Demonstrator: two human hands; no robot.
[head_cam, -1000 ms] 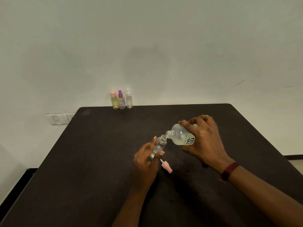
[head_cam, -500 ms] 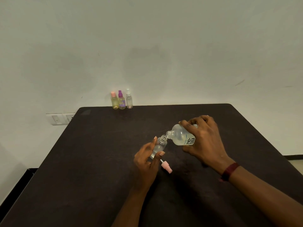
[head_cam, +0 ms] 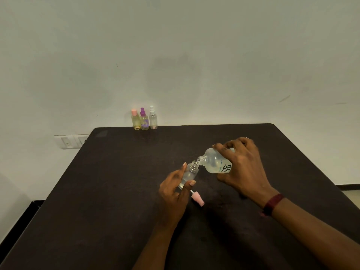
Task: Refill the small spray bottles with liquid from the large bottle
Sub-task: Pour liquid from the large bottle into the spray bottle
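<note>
Almost nothing has moved since half a second ago: both hands and both bottles keep the same pose. The left hand point(head_cam: 173, 191) holds the small spray bottle point(head_cam: 188, 176) with its fingers point(head_cam: 184, 167) curled round the lower body and the thumb on the near side. The bottle leans a little, and its open threaded neck points up and to the right, out past these fingers. The right hand point(head_cam: 243, 168) grips the large bottle point(head_cam: 214, 162), wrapped over its rear half and the label. The long axis of this bottle lies nearly flat, tilted down to the left, so the mouth comes out beyond the fingers and sits just above the small neck. I cannot tell if the two rims really touch, because the light is dim and the plastic is clear. The next move depends on this mouth-over-neck line: in my judgement the right hand should lift the mouth upright first, while the left hand keeps the small bottle where it is. Liquid shows only low in the small bottle, so I judge the filling not finished. Just below the left thumb the pink spray head point(head_cam: 197, 199) lies on the dark worktop point(head_cam: 116, 191), nearer to the left hand. Well beyond both hands, three small bottles point(head_cam: 144, 119) stand in a row.
</note>
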